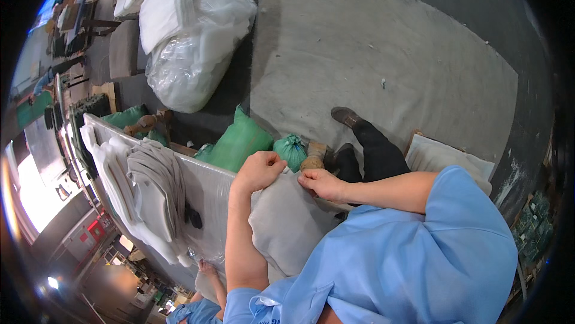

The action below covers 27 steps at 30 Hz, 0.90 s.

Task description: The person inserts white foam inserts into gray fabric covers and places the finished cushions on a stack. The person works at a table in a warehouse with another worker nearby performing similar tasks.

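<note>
A light grey piece of fabric (287, 216) lies over the corner of the work table, close to my body. My left hand (261, 172) is closed in a pinch at the far edge of this cloth. A short gap to the right, my right hand (323, 184) is closed too, its thumb and fingers pinching the same edge. Whether anything small sits between the fingertips is hidden. Just beyond the hands are a green tied bag (290, 150) and a turned wooden leg (314, 157).
A film-covered table (206, 195) runs along my left, bearing stacked grey cloth (156, 174) and a small black object (193, 216). Beyond it are a green sack (242, 140) and a large bag of white padding (191, 72). A co-worker's hand (207, 268) shows at the lower left.
</note>
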Tool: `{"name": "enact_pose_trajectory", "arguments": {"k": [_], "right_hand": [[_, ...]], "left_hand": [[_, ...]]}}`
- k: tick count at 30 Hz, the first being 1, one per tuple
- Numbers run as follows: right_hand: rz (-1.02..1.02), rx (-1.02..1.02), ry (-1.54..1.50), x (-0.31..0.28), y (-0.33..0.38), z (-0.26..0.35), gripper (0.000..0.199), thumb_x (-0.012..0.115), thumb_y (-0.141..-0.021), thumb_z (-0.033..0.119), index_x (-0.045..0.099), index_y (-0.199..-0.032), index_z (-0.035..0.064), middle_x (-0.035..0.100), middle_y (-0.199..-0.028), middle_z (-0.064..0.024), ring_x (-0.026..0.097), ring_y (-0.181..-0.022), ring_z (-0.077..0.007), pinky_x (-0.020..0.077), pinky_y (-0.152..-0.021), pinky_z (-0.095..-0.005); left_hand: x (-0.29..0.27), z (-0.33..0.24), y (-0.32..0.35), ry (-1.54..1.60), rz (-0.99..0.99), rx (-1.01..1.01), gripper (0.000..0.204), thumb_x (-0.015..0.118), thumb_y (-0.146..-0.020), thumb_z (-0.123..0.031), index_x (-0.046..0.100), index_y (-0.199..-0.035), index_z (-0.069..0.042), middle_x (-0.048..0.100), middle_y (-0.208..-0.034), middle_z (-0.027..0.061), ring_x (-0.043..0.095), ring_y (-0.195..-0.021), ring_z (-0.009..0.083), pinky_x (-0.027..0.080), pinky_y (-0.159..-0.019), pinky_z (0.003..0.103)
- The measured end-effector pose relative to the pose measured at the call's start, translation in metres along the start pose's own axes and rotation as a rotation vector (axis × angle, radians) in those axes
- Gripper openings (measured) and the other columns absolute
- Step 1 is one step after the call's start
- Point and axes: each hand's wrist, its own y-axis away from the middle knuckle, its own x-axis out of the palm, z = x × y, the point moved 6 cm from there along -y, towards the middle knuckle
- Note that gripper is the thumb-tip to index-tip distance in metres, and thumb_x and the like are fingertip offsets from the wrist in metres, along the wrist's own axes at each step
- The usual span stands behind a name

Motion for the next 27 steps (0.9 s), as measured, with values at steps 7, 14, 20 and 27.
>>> {"name": "enact_pose_trajectory", "arguments": {"k": [7, 14, 20, 27], "right_hand": [[-0.156, -0.030, -0.184, 0.006, -0.010, 0.002, 0.027, 0.054, -0.111, 0.029, 0.066, -0.095, 0.0099, 0.058, -0.084, 0.0070, 0.049, -0.078, -0.0061, 0.0423, -0.072, -0.0284], [-0.158, -0.080, -0.090, 0.007, -0.013, -0.005, 0.034, 0.051, -0.111, 0.035, 0.066, -0.096, 0.0079, 0.060, -0.085, 0.0054, 0.051, -0.080, -0.0073, 0.0439, -0.073, -0.0289], [-0.310, -0.064, -0.097, 0.004, -0.011, -0.005, 0.040, 0.048, -0.112, 0.038, 0.068, -0.101, 0.0046, 0.065, -0.090, 0.0017, 0.055, -0.086, -0.0081, 0.0469, -0.078, -0.0293], [-0.337, -0.144, -0.465, -0.016, -0.020, -0.014, 0.038, 0.045, -0.115, 0.032, 0.065, -0.094, 0.0068, 0.064, -0.085, 0.0012, 0.057, -0.072, -0.0077, 0.0495, -0.067, -0.0290]], "left_hand": [[0.000, -0.005, 0.002, -0.055, 0.115, -0.073, 0.037, 0.081, -0.085, -0.037, 0.076, -0.084, 0.000, 0.070, -0.073, 0.0093, 0.064, -0.068, 0.0187, 0.051, -0.066, 0.036], [0.008, -0.002, -0.013, -0.023, 0.285, -0.022, 0.030, 0.079, -0.089, -0.030, 0.071, -0.079, -0.002, 0.064, -0.066, 0.0039, 0.058, -0.060, 0.0143, 0.048, -0.055, 0.033], [0.036, 0.017, -0.029, 0.477, 0.254, -0.037, 0.026, 0.074, -0.094, -0.022, 0.067, -0.075, -0.006, 0.059, -0.066, -0.0023, 0.053, -0.056, 0.0099, 0.042, -0.049, 0.031], [0.080, 0.012, -0.030, 0.865, -0.175, 0.031, 0.019, 0.073, -0.095, -0.012, 0.066, -0.079, -0.005, 0.061, -0.071, -0.0037, 0.051, -0.063, 0.0054, 0.043, -0.057, 0.026]]}}
